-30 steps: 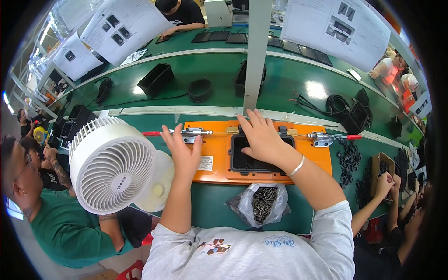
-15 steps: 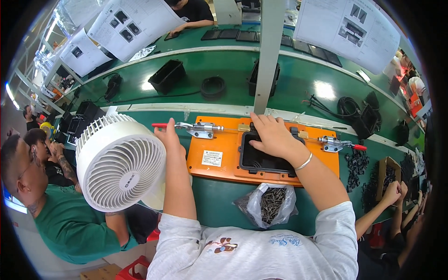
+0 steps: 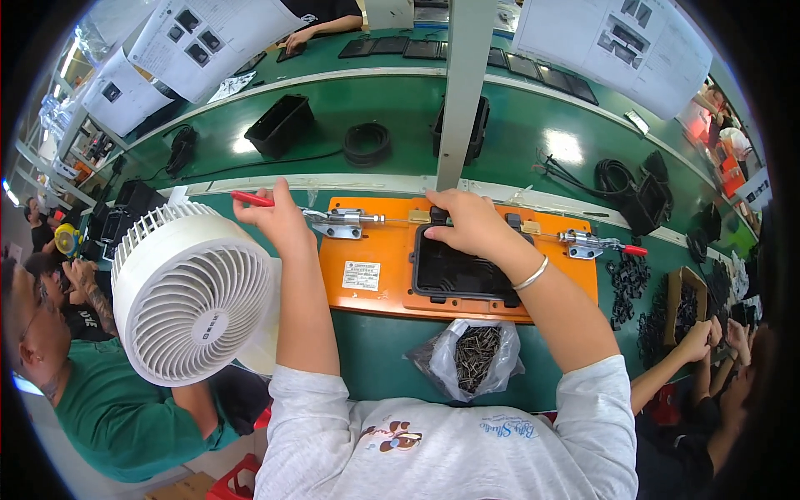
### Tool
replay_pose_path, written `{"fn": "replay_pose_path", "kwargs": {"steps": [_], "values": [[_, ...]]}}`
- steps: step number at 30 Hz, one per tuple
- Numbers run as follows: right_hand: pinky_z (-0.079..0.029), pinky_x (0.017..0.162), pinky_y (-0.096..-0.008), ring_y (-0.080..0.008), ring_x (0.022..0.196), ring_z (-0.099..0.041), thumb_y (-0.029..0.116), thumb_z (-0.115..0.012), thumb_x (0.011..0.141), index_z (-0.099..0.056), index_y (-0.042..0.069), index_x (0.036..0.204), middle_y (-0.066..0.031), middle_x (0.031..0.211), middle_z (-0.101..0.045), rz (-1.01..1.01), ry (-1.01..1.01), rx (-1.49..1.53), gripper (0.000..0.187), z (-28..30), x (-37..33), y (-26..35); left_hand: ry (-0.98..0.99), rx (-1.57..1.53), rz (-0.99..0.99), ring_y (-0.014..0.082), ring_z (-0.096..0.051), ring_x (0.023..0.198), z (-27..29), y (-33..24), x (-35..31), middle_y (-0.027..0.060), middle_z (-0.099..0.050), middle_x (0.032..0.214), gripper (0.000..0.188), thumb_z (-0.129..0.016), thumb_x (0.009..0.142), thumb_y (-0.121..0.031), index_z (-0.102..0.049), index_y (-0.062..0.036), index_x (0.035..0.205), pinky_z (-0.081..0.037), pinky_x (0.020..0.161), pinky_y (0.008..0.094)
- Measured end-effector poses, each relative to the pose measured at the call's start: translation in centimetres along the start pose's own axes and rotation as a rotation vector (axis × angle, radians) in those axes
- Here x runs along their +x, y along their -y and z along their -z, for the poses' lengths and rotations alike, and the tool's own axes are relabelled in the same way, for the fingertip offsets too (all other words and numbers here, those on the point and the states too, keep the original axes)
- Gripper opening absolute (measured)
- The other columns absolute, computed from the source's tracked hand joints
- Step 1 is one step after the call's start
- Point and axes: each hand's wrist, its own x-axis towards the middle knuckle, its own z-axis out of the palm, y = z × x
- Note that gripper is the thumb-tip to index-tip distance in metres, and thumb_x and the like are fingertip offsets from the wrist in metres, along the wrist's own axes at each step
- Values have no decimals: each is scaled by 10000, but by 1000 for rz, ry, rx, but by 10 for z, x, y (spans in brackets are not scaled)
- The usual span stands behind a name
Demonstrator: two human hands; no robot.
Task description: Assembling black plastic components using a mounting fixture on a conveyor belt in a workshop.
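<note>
An orange fixture plate [image 3: 337, 296] lies on the green bench in front of me, a black rectangular case [image 3: 458, 275] set on it. My left hand [image 3: 279, 218] is closed round the red handle [image 3: 250, 198] of the left toggle clamp [image 3: 343, 222]. My right hand [image 3: 473, 223] curls over the upper left corner of the case, fingers and thumb pressed to its edge beside a brass-coloured block [image 3: 419, 217]. Part of the case's upper edge is hidden under this hand. At the right side sits a second toggle clamp [image 3: 583, 244] with a red handle.
A plastic bag of screws [image 3: 475, 358] stands below the plate. A white fan [image 3: 196, 296] is close beside my left forearm. Beyond a metal post [image 3: 467, 100] are black bins [image 3: 281, 125] and coiled cable [image 3: 367, 143]. Small black parts [image 3: 625, 287] lie right; co-workers sit both sides.
The view has shifted slightly. My left hand has drawn the red handle a little outward and up. My right hand has gone from lying across the case to gripping its upper left corner.
</note>
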Motion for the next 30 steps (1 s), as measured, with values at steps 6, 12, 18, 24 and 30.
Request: {"fn": "replay_pose_path", "kwargs": {"steps": [6, 12, 18, 24, 30], "values": [[-396, 886, -494, -332, 1019, -610, 299, -766, 749, -620, 67, 1170, -138, 1041, -658, 31, -87, 126, 502, -6, -2, -7, 55, -77, -174, 115, -514, 668, -10, -19, 5, 43, -541, 792, 384, -647, 914, -177, -391, -25, 1157, -414, 550, 239], [-388, 895, -481, -313, 1043, -598, 303, -766, 740, -628, 72, 1181, -123, 1095, -659, 22, -33, 134, 517, -3, -1, -5, 432, 670, -1115, 247, -499, 488, -60, -1, -98, 64, -475, 484, 434, -653, 877, -264, -470, -100, 519, -355, 636, 366], [-375, 907, -466, -295, 1088, -574, 331, -750, 756, -623, 68, 1185, -118, 1104, -651, 51, -71, 107, 519, -6, -4, -6, 778, 568, -951, 239, -513, 578, -37, -8, -85, 28, -493, 536, 329, -700, 812, -211, -483, -113, 585, -318, 646, 381], [-361, 940, -415, -296, 1017, -600, 320, -754, 757, -570, 39, 1250, -149, 1154, -628, 54, -139, 83, 597, -7, -12, -6, 493, 382, -761, 225, -501, 574, -33, -37, -53, 30, -465, 524, 273, -725, 775, -119, -503, -89, 617, -351, 668, 356], [-348, 929, -474, -306, 1110, -556, 352, -738, 770, -551, 35, 1238, -142, 1112, -627, 60, -162, 96, 596, -12, -10, -12, -81, 1040, -934, 343, -453, 1093, -28, -35, 8, 138, -499, 1174, 112, -662, 854, -150, -604, -89, 930, -329, 905, 523]]}}
